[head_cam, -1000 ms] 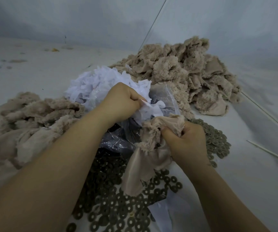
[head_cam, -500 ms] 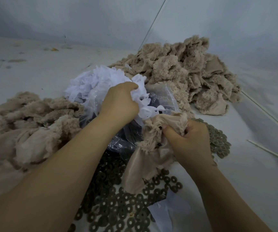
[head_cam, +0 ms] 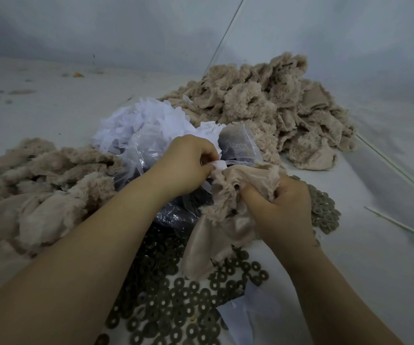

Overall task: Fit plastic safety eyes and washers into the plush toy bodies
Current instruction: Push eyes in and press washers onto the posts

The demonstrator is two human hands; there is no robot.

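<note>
Washers (head_cam: 183, 305) and plush heaps (head_cam: 270, 105) around the hands (head_cam: 231, 190).

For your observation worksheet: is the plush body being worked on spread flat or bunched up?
Bunched up. The plush body is crumpled in the right hand, one flap hanging over the washers.

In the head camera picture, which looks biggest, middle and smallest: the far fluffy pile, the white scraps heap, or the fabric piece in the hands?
1. Far fluffy pile, biggest.
2. White scraps heap.
3. Fabric piece, smallest, though it is nearer the camera.
</note>
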